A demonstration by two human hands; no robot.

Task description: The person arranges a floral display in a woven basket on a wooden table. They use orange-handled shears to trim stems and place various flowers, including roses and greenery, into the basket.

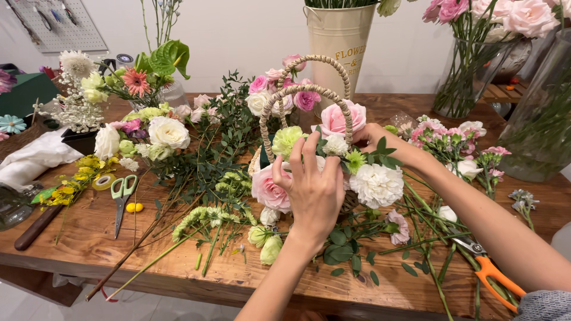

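A small woven basket with two arched handles point(309, 92) stands in the middle of the wooden table point(89, 244), filled with pink roses point(269, 189), a white carnation point(377, 184) and green blooms. My left hand point(312, 190) rests over the front of the arrangement, fingers spread and pressed among the flowers. My right hand point(373, 135) reaches in from the right behind the basket, its fingers at a large pink rose point(334, 119) and partly hidden by leaves. Whether either hand pinches a stem is hidden.
Cut stems and greenery point(202, 160) litter the table. Green-handled scissors point(122, 196) lie at left, orange-handled shears point(491, 267) at right front. A cream metal bucket point(339, 41), glass vases point(476, 65) and loose flower bunches point(160, 131) stand behind.
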